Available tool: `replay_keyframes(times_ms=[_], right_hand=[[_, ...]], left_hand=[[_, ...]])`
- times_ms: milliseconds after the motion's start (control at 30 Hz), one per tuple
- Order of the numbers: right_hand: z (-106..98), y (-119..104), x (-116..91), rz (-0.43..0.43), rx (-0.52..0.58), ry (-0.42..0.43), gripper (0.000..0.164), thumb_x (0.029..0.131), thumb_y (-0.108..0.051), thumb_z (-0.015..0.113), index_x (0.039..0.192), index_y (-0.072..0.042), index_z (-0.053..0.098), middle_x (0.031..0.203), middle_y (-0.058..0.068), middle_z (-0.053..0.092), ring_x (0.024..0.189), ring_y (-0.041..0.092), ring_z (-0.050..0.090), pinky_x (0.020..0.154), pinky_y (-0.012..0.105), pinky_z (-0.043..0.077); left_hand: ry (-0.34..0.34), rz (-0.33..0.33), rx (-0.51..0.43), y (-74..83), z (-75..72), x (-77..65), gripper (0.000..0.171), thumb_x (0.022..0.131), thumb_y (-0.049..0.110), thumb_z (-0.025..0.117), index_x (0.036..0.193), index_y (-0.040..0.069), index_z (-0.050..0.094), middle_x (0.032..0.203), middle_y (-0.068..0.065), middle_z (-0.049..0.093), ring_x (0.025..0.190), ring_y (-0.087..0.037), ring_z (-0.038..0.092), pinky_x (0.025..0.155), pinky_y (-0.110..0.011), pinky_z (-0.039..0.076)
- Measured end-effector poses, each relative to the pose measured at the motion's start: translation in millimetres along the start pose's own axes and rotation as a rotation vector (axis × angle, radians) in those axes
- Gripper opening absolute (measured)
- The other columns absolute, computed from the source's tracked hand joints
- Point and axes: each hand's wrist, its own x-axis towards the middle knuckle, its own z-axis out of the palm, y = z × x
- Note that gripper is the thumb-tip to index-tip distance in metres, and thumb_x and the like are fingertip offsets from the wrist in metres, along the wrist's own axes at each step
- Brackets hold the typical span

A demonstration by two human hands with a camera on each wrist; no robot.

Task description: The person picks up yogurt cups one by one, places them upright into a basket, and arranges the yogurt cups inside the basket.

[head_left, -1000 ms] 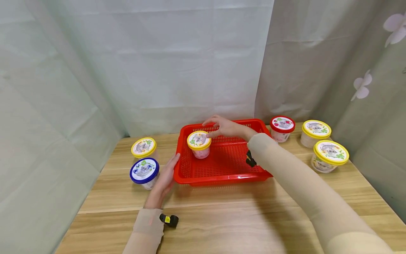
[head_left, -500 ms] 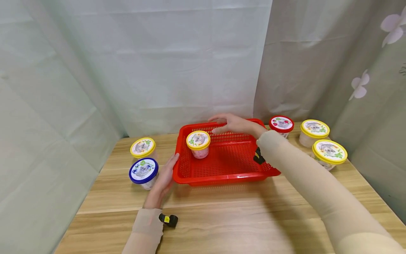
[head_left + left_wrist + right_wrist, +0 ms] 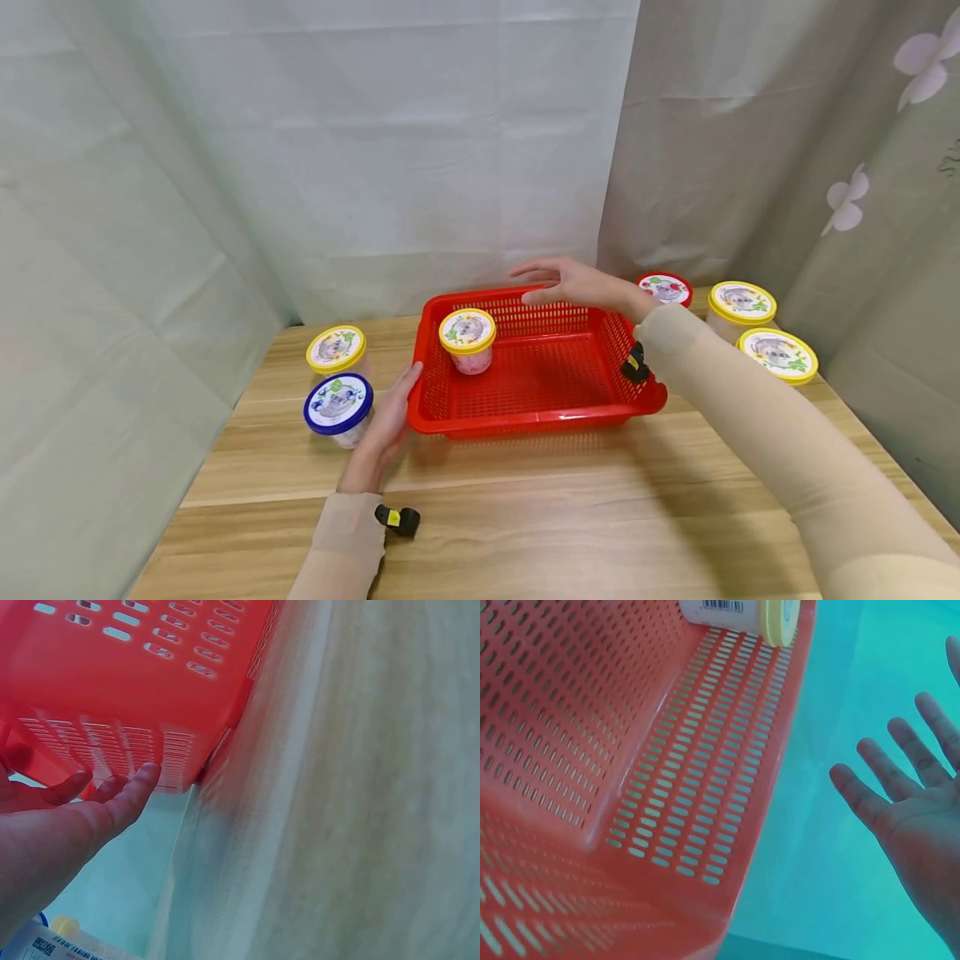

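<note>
A red plastic basket [image 3: 540,418] with slotted walls stands on the wooden table. Inside its left end sits one lidded paper tub [image 3: 471,357] with a yellow lid, upright. My left hand [image 3: 392,417] is at the basket's left side, fingertips by the rim; in the left wrist view its extended fingers [image 3: 131,799] lie along the slotted wall. Over the back right of the basket, my right hand [image 3: 581,282] hovers with spread fingers and nothing in them. The right wrist view shows its open palm [image 3: 930,825] beyond the basket's rim.
Left of the basket stand a blue-lidded tub [image 3: 339,405] and a yellow-lidded tub [image 3: 337,348]. On the right are a red-lidded tub [image 3: 666,287], partly behind my right arm, and two yellow-lidded tubs, one behind [image 3: 742,302] and one nearer [image 3: 777,353]. A pale curtain [image 3: 450,150] hangs behind the table.
My right hand has moved right and slightly up, away from the yellow-lidded tub in the basket. That tub and my left hand have stayed in place.
</note>
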Motion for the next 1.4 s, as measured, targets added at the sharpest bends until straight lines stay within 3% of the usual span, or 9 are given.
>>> replay_keyframes(times_ms=[533,1000,1233,1333,1400], right_hand=[[-26,12,-33,-0.005,-0.011,0.054,0.056,0.098,-0.032,0.074,0.151,-0.021,0.055,0.156,0.004,0.051,0.144,0.026,0.046,0.117,0.058,0.037],[-53,23,-77,0.035,-0.027,0.094,0.058,0.101,-0.027,0.067,0.155,-0.015,0.049,0.160,0.008,0.045,0.148,0.033,0.039,0.114,0.063,0.038],[-61,29,-103,0.044,-0.046,0.131,0.058,0.102,-0.026,0.067,0.155,-0.017,0.048,0.161,0.006,0.044,0.148,0.033,0.039,0.112,0.062,0.041],[-64,32,-114,0.052,-0.061,0.153,0.056,0.102,-0.025,0.067,0.155,-0.018,0.049,0.162,0.004,0.042,0.147,0.034,0.041,0.110,0.059,0.045],[-66,34,-122,0.066,-0.081,0.172,0.055,0.103,-0.025,0.066,0.155,-0.019,0.050,0.162,0.004,0.043,0.145,0.032,0.045,0.107,0.050,0.050]], left_hand=[[-0.004,-0.001,0.014,-0.3,-0.6,2.8,0.064,0.113,0.049,0.033,0.166,0.015,0.021,0.159,-0.020,0.038,0.137,-0.036,0.046,0.099,-0.030,0.053],[0.020,0.018,-0.023,-2.3,-2.0,0.6,0.063,0.113,0.046,0.034,0.165,0.012,0.022,0.160,-0.022,0.037,0.138,-0.037,0.045,0.103,-0.033,0.051],[0.017,0.013,0.028,-3.0,-3.1,1.3,0.066,0.112,0.050,0.033,0.165,0.012,0.022,0.158,-0.022,0.039,0.136,-0.036,0.047,0.100,-0.031,0.052],[0.024,0.003,0.038,-2.7,-3.5,0.8,0.066,0.112,0.052,0.034,0.165,0.014,0.023,0.158,-0.020,0.040,0.135,-0.035,0.047,0.098,-0.030,0.053],[0.025,-0.003,0.041,-2.2,-3.6,0.3,0.066,0.112,0.052,0.034,0.165,0.015,0.023,0.159,-0.018,0.040,0.136,-0.035,0.047,0.098,-0.030,0.053]])
